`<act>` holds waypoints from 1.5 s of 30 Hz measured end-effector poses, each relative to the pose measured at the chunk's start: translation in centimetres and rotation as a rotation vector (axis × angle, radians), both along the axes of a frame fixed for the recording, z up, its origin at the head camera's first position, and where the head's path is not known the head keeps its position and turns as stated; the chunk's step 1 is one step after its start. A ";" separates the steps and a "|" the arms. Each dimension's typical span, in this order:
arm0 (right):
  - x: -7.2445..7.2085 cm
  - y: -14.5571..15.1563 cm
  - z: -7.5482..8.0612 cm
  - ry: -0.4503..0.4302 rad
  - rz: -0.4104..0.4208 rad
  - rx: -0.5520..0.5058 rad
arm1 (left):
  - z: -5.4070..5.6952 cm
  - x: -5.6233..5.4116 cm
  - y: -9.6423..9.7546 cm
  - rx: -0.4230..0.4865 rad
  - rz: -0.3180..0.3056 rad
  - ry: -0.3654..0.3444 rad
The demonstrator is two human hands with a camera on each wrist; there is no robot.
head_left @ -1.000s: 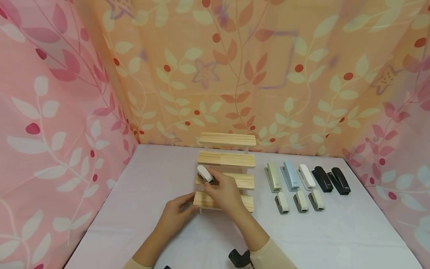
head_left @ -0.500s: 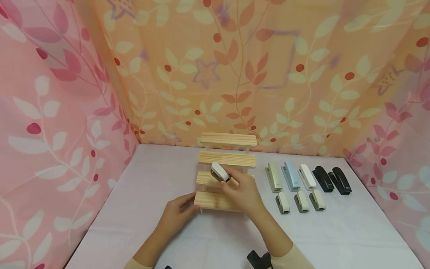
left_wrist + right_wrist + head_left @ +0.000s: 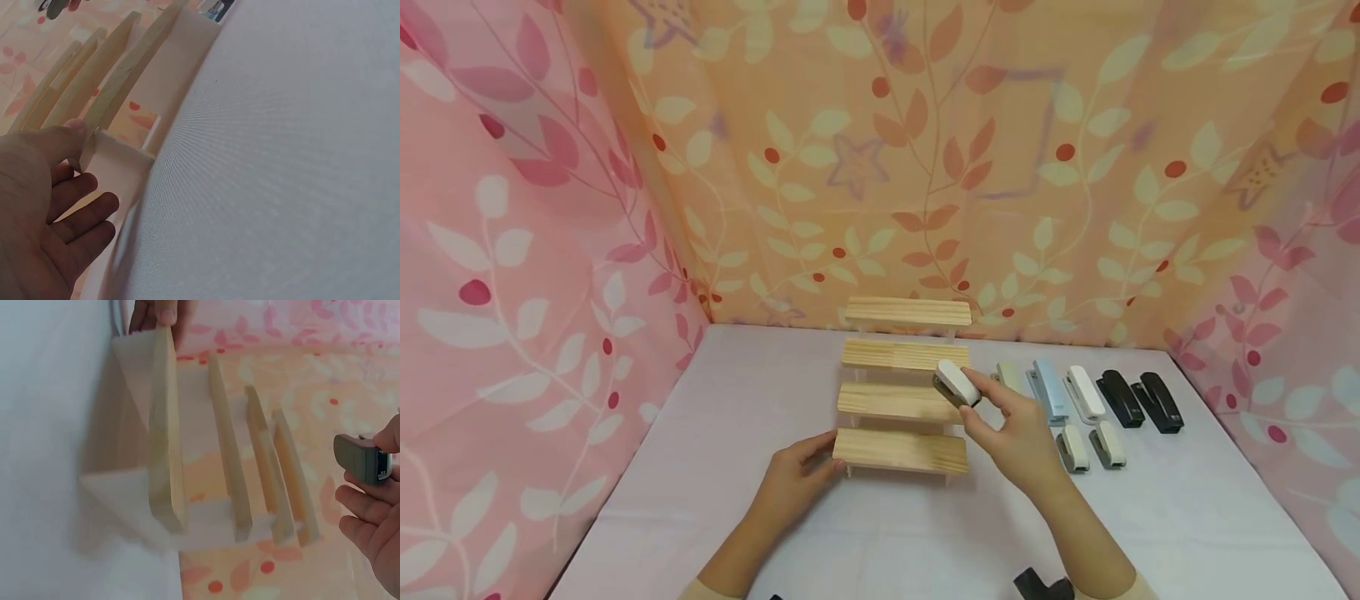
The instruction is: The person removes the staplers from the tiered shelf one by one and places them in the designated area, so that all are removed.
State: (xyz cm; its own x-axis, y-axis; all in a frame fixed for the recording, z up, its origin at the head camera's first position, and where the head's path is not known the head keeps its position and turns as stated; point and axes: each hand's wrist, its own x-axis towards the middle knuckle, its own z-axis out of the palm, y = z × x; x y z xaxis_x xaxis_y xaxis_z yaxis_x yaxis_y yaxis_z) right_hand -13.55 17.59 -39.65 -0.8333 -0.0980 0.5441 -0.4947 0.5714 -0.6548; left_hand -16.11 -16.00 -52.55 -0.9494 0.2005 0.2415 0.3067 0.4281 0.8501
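Between the thumb and fingers of my right hand is a small white stapler with a grey base, held in the air at the right end of a stepped wooden rack. The right wrist view shows the grey underside of the stapler, apart from the boards. My left hand pinches the left end of the rack's lowest board, thumb against the wood in the left wrist view. The rack has several pale boards on whitish side supports. No stapler stands on its boards.
Right of the rack, staplers stand in two rows: light green, light blue, white and two black behind, small white ones in front. My right hand partly covers the rows. Patterned curtains surround the white-covered table.
My right hand has moved right with the small white stapler, from over the rack's left part to its right end. The left hand stays at the lowest board.
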 end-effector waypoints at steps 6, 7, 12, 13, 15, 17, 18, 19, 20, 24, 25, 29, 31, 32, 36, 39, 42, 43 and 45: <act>1.3 3.4 -0.4 -0.037 -0.069 -0.015 | -0.3 0.2 -0.2 -0.006 -0.001 0.023; 1.6 3.9 -0.4 -0.040 -0.085 -0.017 | -0.2 0.2 -0.3 -0.010 0.002 0.019; 2.4 6.0 -0.5 -0.046 -0.142 -0.015 | 0.2 0.3 -0.4 -0.021 0.008 0.024; 2.5 6.5 -0.6 -0.049 -0.148 -0.017 | 0.2 0.3 -0.4 -0.020 0.008 0.022; 2.8 7.4 -1.0 -0.053 -0.168 -0.004 | 0.3 0.3 -0.4 -0.021 0.009 0.012; 3.0 8.3 -1.4 -0.047 -0.199 0.026 | 0.2 0.4 -0.3 -0.009 0.009 -0.006; 3.2 8.7 -1.6 -0.042 -0.216 0.043 | 0.2 0.4 -0.3 -0.005 0.007 -0.016; 3.3 9.2 -1.7 -0.038 -0.230 0.051 | 0.2 0.5 -0.3 0.000 0.005 -0.024; 3.4 9.6 -1.9 -0.034 -0.245 0.062 | 0.2 0.5 -0.3 0.002 0.005 -0.028; 3.9 11.3 -2.2 -0.034 -0.281 0.056 | 0.2 0.5 -0.3 0.001 0.008 -0.018; 4.1 11.7 -2.2 -0.039 -0.290 0.051 | 0.1 0.5 -0.3 -0.006 0.012 -0.010; 4.4 13.2 -2.6 -0.064 -0.345 0.055 | 0.0 0.3 -0.2 -0.023 0.015 0.024; 4.6 14.0 -3.0 -0.073 -0.371 0.052 | 0.0 0.2 -0.2 -0.026 0.009 0.029; 4.7 14.4 -3.3 -0.075 -0.383 0.048 | 0.0 0.2 -0.1 -0.023 0.003 0.029; 5.0 15.8 -4.2 -0.081 -0.430 0.022 | 0.1 0.1 0.0 -0.031 -0.015 0.016; 5.0 17.0 -4.8 -0.102 -0.475 0.028 | 0.2 0.2 0.0 -0.032 -0.016 0.009; 4.9 18.0 -5.2 -0.115 -0.515 0.044 | 0.3 0.2 0.0 -0.028 -0.008 0.002; 4.8 18.3 -5.4 -0.117 -0.519 0.040 | 0.3 0.2 0.0 -0.027 -0.007 0.000; 4.6 18.9 -5.7 -0.115 -0.525 0.023 | 0.3 0.3 -0.1 -0.026 -0.006 -0.005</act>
State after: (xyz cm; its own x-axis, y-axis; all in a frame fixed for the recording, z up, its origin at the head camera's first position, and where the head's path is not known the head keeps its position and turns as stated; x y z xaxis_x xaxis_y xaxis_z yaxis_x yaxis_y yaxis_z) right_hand -8.96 36.46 -45.36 -0.8277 0.3370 0.4488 -0.0644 0.7373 -0.6725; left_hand -15.85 -16.08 -52.23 -0.9495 0.2124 0.2312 0.3048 0.4480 0.8404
